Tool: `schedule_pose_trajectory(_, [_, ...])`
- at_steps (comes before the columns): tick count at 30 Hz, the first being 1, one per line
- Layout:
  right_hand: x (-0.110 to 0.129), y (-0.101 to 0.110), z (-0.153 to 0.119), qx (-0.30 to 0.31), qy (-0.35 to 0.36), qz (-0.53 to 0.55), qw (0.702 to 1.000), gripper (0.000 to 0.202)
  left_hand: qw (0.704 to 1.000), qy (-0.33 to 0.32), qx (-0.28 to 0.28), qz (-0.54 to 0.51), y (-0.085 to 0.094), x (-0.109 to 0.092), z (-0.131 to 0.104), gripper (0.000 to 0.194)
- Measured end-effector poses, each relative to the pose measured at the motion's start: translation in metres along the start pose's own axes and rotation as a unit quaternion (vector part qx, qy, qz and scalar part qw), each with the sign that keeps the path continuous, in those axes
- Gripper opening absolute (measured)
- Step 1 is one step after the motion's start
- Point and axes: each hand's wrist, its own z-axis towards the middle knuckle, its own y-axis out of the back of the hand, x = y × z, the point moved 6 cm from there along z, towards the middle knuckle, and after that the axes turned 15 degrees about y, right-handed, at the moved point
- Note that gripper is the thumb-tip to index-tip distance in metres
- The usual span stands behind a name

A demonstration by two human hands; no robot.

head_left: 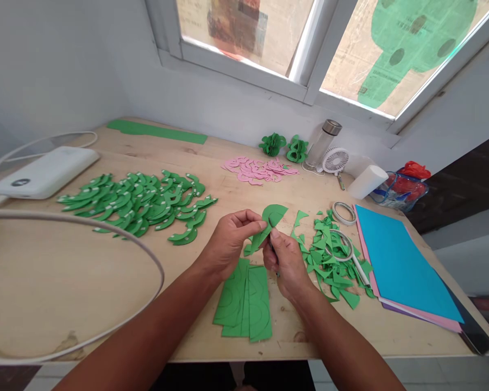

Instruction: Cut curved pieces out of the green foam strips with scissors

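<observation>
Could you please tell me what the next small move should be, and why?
Perhaps the left hand should turn the green paper piece slightly into the apparent scissors in the right hand: its upper edge is rounded, and the dark tool appears to meet the paper.

Bare forearms (pixel 158 320), bare wrists (pixel 207 266), dark legwear (pixel 279 376) (nearly black)

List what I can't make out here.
All in the head view:
Dark tool in the right hand: mostly hidden by that hand.
Green paper piece: partly covered by the left hand.
Cable loop: cut off by the left edge.
Newsprint: fine print too small to read.
</observation>
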Motion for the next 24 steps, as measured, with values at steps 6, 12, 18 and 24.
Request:
schedule_pose_trajectory(6, [0.0, 0.001, -0.0002, -0.001, -0.003, -0.001, 1.0, 0.046, 1.0, 0.005, 0.011, -0.001, 0.0008, 0.0011, 0.0019, 0.015])
schedule_pose_trajectory(12, [-0.0006, 0.0006, -0.0004, -0.006, -0.009, 0.006, 1.0, 0.046, 1.0, 0.005, 0.007, 0.0, 0.0008, 0.0016, 0.0024, 0.014])
schedule_pose_trajectory(18, [-0.0005, -0.0005, -0.0008, -0.006, -0.004, 0.019, 1.0, 0.046, 0.999, 0.025, 0.025, -0.009, -0.0005, 0.002, 0.0026, 0.016])
schedule_pose_trajectory(24, [-0.0017, -0.0007, -0.0013, 0.001, -0.013, 0.025, 1.0, 0.046, 0.996, 0.06, 0.062, -0.022, -0.0045, 0.0022, 0.0014, 0.018])
